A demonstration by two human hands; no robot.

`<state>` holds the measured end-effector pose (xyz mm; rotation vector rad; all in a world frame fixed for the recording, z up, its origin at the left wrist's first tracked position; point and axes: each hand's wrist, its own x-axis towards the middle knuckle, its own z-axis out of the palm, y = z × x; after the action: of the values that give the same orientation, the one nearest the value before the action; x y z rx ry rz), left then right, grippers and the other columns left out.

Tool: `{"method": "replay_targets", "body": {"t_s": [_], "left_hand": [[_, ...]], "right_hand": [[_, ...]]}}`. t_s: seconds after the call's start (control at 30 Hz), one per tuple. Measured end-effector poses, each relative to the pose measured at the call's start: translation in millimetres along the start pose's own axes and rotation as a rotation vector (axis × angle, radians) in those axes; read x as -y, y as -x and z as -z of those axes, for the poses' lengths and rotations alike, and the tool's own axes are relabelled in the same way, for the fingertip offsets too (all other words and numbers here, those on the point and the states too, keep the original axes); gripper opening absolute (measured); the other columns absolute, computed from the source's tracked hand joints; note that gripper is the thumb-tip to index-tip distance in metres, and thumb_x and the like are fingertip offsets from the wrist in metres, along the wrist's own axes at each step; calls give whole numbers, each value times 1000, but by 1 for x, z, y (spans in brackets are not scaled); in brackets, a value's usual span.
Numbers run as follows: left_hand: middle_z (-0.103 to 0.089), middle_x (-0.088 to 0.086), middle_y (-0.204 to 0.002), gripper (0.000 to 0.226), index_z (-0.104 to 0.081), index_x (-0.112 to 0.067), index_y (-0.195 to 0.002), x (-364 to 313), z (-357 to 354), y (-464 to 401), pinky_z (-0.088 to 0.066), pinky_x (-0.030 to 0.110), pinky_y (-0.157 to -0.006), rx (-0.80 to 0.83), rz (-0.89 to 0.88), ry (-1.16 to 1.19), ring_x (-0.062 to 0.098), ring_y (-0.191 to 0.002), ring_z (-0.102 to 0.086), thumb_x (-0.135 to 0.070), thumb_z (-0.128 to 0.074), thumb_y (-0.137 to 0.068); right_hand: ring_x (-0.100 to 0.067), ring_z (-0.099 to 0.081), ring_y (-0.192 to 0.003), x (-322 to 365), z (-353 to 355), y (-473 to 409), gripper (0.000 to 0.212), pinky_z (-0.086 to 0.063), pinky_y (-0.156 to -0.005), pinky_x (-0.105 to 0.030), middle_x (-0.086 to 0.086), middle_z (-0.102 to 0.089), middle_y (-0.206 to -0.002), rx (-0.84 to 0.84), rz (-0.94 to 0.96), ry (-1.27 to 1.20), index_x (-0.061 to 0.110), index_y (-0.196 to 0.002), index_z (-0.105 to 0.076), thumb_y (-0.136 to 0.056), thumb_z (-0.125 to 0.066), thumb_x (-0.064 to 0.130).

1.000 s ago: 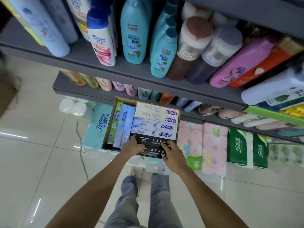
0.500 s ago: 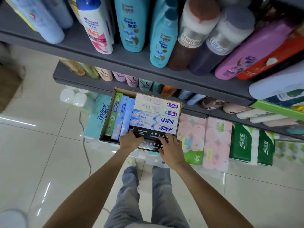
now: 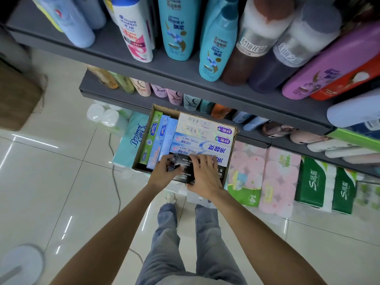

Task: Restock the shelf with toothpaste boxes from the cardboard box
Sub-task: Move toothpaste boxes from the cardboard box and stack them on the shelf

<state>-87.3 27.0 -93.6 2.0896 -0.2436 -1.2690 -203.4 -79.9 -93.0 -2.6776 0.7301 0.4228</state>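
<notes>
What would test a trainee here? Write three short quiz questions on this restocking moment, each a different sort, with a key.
1. True or false: both hands are on the black toothpaste boxes in the cardboard box.
2. The green toothpaste box lies at which side of the cardboard box? A) left B) right C) middle
3. Fill in: the teal Rejoice bottles stand on the ____ shelf.

Key: 1 true; 2 A; 3 upper. The left hand and right hand curl round the black boxes.
</notes>
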Motion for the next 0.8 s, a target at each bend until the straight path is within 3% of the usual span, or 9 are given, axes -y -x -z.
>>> {"method": "replay_targets", "body": {"t_s": [0.2, 0.37, 0.47, 0.57, 0.67, 0.8], "left_hand": [[-57, 2, -123, 70, -34, -25, -138, -9, -2, 5, -46, 32, -98, 53, -18, 252, 17, -111, -58, -33, -73, -80], [-59, -2, -99, 49, -43, -27, -126, -30, 15, 18, -52, 22, -74, 25, 0, 338, 11, -84, -62, -30, -68, -84], [-64, 5, -103, 43, -47, -28, -120, -41, 28, 25, -52, 38, -91, 18, 50, 455, 17, -88, -65, -33, -68, -83], [-65, 2, -105, 32, -49, -39, -108, -56, 43, 28, -46, 46, -99, 32, 41, 414, 20, -99, -63, -41, -67, -82], [-65, -1, -109, 28, -49, -52, -104, -75, 56, 33, -47, 47, -97, 93, -32, 372, 22, -104, -63, -46, -65, -82], [-65, -3, -102, 22, -54, -40, -98, -103, 65, 41, -50, 40, -91, 184, -102, 410, 20, -98, -62, -40, -67, -81]], "right_hand": [[-32, -45, -106, -4, 15, 2, 92, -43, -92, -43, -13, -48, -116, -22, 110, -111, 7, -132, -41, -53, -75, 40], [-30, -43, -111, -9, 36, 12, 97, -40, -97, -43, -12, -46, -124, -127, 163, -123, 12, -140, -34, -59, -73, 48], [-36, -44, -120, -6, 48, 17, 107, -36, -105, -52, -15, -42, -135, -180, 223, 9, 21, -144, -25, -57, -81, 49], [-37, -48, -118, 1, 75, 18, 97, -39, -100, -48, -17, -44, -136, -206, 235, 24, 27, -139, -29, -60, -82, 43], [-37, -36, -131, 6, 108, 21, 89, -30, -106, -47, -16, -32, -147, -132, 238, 8, 30, -144, -29, -70, -77, 38], [-27, -13, -144, 3, 147, 31, 84, -15, -115, -40, -6, -9, -158, -50, 198, 28, 35, -148, -17, -81, -68, 39]]}}
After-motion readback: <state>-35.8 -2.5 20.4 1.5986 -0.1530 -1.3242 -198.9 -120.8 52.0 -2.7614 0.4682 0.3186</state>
